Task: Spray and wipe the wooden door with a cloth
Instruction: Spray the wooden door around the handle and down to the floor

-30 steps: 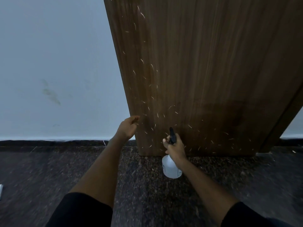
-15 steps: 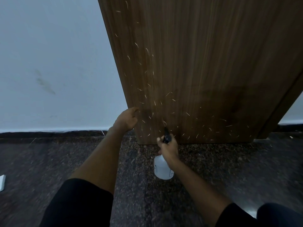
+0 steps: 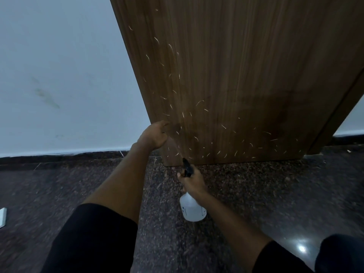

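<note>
A brown wooden door (image 3: 246, 75) stands open, its lower part dotted with small pale streaks and a darker patch at the lower right. My left hand (image 3: 154, 135) curls around the door's left edge near the bottom. My right hand (image 3: 192, 181) grips a white spray bottle (image 3: 192, 208) with a black trigger head (image 3: 187, 167), whose nozzle points at the door's bottom edge. No cloth is in view.
A pale wall (image 3: 63, 75) with a dark smudge runs left of the door, with a dark skirting below. The floor (image 3: 256, 194) is dark speckled stone. A small white object (image 3: 3, 216) lies at the far left. My knee (image 3: 340, 253) shows at the lower right.
My right hand and the spray bottle have dropped lower and drawn slightly back from the door. My left hand stays on the door's edge. The view has tilted down.
</note>
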